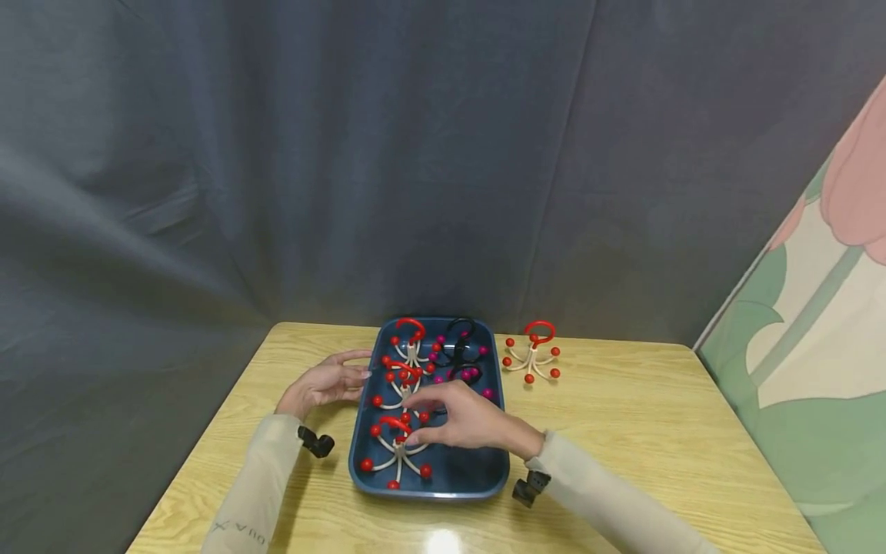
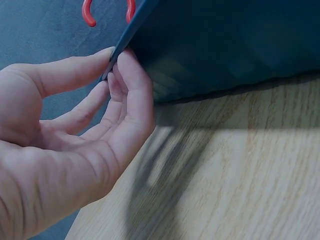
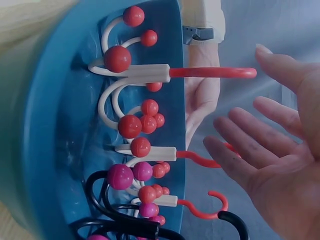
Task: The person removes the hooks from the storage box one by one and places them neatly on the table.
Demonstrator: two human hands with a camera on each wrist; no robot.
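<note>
A dark blue tray (image 1: 474, 473) stands on the table. Along its left side stand three hangers, each with a red hook, white curved arms and red balls; the nearest hanger (image 1: 399, 450) is at the front. Black hangers with magenta balls, such as the black hanger (image 1: 458, 350), are at the tray's back right. My left hand (image 1: 328, 385) pinches the tray's left rim (image 2: 131, 31) between thumb and fingers. Over the tray is my right hand (image 1: 471, 415), its spread thumb and fingers around the front hanger's red hook (image 3: 215, 73) without visibly gripping it.
Another red-and-white hanger (image 1: 531, 358) stands on the wooden table (image 1: 609, 446), right of the tray. Behind the table hangs a dark grey curtain (image 1: 443, 169). A flower-patterned cloth (image 1: 817, 346) hangs at the right.
</note>
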